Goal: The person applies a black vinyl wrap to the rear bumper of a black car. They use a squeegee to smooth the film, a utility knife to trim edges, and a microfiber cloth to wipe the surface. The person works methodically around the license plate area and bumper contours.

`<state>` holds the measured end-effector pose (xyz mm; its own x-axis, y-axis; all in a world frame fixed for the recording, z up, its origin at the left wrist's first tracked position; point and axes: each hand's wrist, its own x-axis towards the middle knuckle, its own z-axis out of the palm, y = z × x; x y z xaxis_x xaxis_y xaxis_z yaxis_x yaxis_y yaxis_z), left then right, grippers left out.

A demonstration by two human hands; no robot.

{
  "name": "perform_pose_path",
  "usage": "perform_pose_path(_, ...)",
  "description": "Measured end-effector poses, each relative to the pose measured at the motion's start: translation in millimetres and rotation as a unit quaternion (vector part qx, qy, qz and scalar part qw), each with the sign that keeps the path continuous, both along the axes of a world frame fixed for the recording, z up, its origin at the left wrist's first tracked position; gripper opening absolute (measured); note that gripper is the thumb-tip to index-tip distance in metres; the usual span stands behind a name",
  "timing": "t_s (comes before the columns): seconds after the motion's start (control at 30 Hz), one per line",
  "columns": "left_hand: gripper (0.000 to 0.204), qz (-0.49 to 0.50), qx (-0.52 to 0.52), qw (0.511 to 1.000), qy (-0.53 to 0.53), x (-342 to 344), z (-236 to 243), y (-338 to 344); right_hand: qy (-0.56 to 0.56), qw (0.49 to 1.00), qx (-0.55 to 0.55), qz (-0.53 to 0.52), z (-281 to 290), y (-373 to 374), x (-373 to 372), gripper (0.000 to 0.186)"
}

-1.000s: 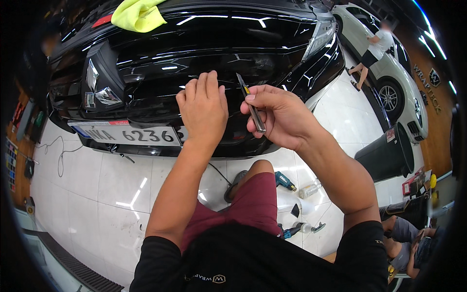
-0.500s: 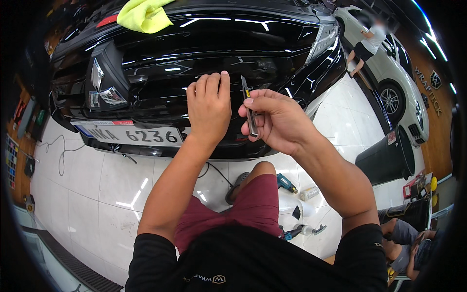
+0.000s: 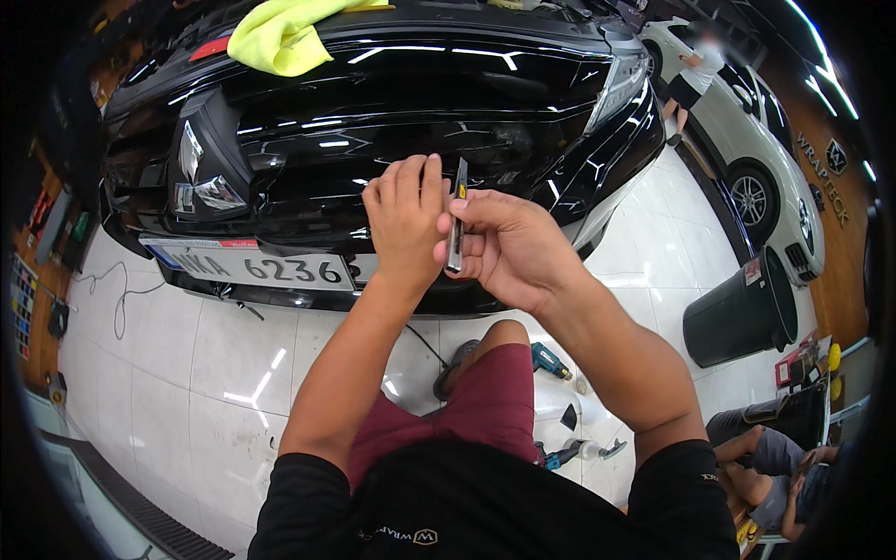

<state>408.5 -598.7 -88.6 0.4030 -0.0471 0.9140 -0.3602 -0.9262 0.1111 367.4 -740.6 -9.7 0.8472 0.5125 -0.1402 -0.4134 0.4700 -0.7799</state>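
Observation:
A glossy black car [image 3: 392,112] fills the upper half of the head view, its bumper and number plate [image 3: 252,269] facing me. My left hand [image 3: 403,219] lies flat with fingers together against the black bumper panel. Beside it, my right hand [image 3: 509,247] grips a slim utility knife [image 3: 456,217] upright, blade tip pointing up at the panel just right of my left fingertips. A yellow-green cloth [image 3: 280,33] lies on the car's top edge.
A black bin [image 3: 737,313] stands on the white tiled floor at the right. A white car [image 3: 765,140] is parked behind it, with a person standing by it. Small tools and a spray bottle [image 3: 560,411] lie near my knee. Another person sits at lower right.
Both hands have shifted slightly left and up along the bumper. The knife has turned from slanted to nearly upright, closer to my left fingers.

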Motion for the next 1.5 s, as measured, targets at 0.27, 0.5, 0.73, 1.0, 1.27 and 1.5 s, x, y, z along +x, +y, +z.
perform_pose_path(0.27,0.043,0.072,-0.031,0.997,0.001,-1.4,-8.3,-2.9,0.012,0.999,0.034,-0.015,-0.9,2.5,-3.2,0.015)
perform_pose_path(0.5,0.041,0.050,-0.058,0.997,0.011,0.6,-3.1,-3.3,-0.046,0.996,-0.040,-0.068,-11.6,-41.6,-27.5,0.028)
perform_pose_path(0.73,0.029,0.034,-0.094,0.995,-0.001,7.4,1.7,5.0,-0.154,0.962,-0.199,-0.105,-30.2,-69.5,-25.5,0.036)
perform_pose_path(1.0,0.021,0.035,-0.046,0.998,-0.028,9.0,9.2,11.9,-0.279,0.901,-0.312,-0.114,-44.4,-73.4,-18.2,0.031)
perform_pose_path(1.27,0.020,0.008,0.019,1.000,-0.006,11.3,28.4,4.1,-0.502,0.688,-0.476,-0.220,-35.3,-80.1,5.6,0.027)
perform_pose_path(1.5,0.007,-0.026,-0.010,0.999,0.039,9.2,36.8,2.7,-0.372,0.805,-0.432,-0.162,-37.9,-70.5,7.5,0.029)
